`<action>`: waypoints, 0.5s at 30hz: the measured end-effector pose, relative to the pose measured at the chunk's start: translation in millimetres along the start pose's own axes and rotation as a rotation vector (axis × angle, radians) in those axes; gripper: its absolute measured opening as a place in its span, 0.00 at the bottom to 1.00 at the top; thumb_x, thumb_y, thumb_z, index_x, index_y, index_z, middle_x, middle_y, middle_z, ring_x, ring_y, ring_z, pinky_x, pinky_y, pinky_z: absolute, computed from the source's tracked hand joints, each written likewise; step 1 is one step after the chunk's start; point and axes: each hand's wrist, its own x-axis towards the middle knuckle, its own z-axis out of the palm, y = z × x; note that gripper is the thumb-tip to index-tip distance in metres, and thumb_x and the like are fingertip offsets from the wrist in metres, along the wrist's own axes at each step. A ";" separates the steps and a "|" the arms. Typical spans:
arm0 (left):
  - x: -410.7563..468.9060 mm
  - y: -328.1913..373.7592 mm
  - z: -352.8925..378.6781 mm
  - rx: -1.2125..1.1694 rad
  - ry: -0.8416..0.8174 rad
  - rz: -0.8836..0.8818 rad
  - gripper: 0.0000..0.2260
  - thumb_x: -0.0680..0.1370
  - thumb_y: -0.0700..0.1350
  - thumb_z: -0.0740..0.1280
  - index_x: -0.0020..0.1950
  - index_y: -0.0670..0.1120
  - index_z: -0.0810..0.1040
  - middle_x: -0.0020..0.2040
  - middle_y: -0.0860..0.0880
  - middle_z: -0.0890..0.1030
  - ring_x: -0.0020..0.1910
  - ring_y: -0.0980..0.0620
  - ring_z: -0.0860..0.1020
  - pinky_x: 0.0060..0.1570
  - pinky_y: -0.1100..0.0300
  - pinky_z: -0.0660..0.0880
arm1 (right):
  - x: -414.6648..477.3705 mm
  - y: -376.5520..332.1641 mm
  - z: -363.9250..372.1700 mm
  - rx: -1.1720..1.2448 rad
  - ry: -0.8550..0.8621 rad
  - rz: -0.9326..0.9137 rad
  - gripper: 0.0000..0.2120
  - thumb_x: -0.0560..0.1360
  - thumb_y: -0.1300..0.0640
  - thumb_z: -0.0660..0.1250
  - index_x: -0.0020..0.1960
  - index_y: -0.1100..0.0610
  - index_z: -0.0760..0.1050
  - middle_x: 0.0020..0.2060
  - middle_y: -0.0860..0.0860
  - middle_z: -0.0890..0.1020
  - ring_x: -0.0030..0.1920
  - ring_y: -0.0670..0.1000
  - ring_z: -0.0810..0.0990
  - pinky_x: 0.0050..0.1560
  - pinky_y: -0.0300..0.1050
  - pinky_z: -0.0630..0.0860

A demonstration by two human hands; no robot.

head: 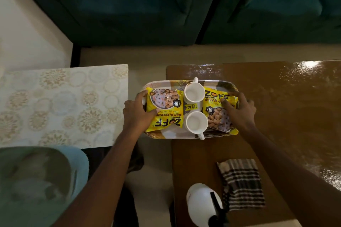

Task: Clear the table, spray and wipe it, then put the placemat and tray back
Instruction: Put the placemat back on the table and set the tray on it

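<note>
A patterned tray (166, 84) sits half on the left end of the brown table (276, 97) and half over its edge. It carries two yellow snack packets (166, 116) (215, 94) and two white cups (193, 93) (196, 122). My left hand (137, 110) grips the tray's left end, thumb on the left packet. My right hand (239, 110) grips the right end, fingers over the right packet. A cream floral placemat (60, 103) lies flat to the left. A white spray bottle (202, 202) and a checked cloth (241, 184) rest on the table's near part.
A dark green sofa (166, 5) runs along the far side beyond a strip of pale floor (147, 55). A light blue and green object (36, 180) sits at the lower left. The table surface on the right is glossy with reflections.
</note>
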 end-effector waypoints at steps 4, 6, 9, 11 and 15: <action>8.0 0.7 16.0 0.025 0.015 0.032 0.33 0.73 0.53 0.75 0.75 0.57 0.66 0.62 0.39 0.71 0.65 0.38 0.70 0.65 0.48 0.69 | 9.6 13.4 -0.7 0.010 -0.004 -0.009 0.19 0.77 0.43 0.67 0.65 0.48 0.73 0.63 0.61 0.68 0.69 0.61 0.62 0.65 0.52 0.62; 9.0 0.7 27.7 0.036 0.007 0.036 0.33 0.72 0.54 0.75 0.74 0.57 0.66 0.63 0.39 0.71 0.65 0.39 0.71 0.64 0.45 0.71 | 14.8 23.6 -2.3 -0.001 -0.014 -0.009 0.19 0.78 0.42 0.66 0.66 0.47 0.72 0.64 0.61 0.68 0.68 0.60 0.61 0.65 0.53 0.62; 4.7 1.9 37.7 0.037 -0.003 0.044 0.33 0.72 0.54 0.75 0.75 0.57 0.66 0.63 0.39 0.72 0.65 0.39 0.72 0.62 0.41 0.73 | 17.3 36.1 -3.4 -0.016 -0.018 -0.020 0.19 0.78 0.42 0.66 0.66 0.47 0.72 0.64 0.61 0.68 0.68 0.60 0.61 0.63 0.51 0.61; 3.6 0.3 40.3 0.041 -0.011 0.044 0.32 0.73 0.54 0.75 0.75 0.56 0.66 0.64 0.38 0.72 0.65 0.39 0.72 0.63 0.41 0.73 | 17.1 38.3 -3.9 -0.042 -0.017 -0.030 0.20 0.78 0.41 0.65 0.67 0.47 0.72 0.64 0.61 0.69 0.68 0.60 0.62 0.60 0.50 0.60; 4.8 -3.9 36.7 0.035 -0.024 0.086 0.32 0.72 0.56 0.74 0.74 0.56 0.68 0.64 0.40 0.74 0.65 0.40 0.73 0.61 0.41 0.74 | 16.2 37.4 -1.8 -0.184 -0.033 -0.010 0.22 0.78 0.37 0.61 0.70 0.43 0.68 0.71 0.59 0.65 0.72 0.62 0.61 0.67 0.63 0.59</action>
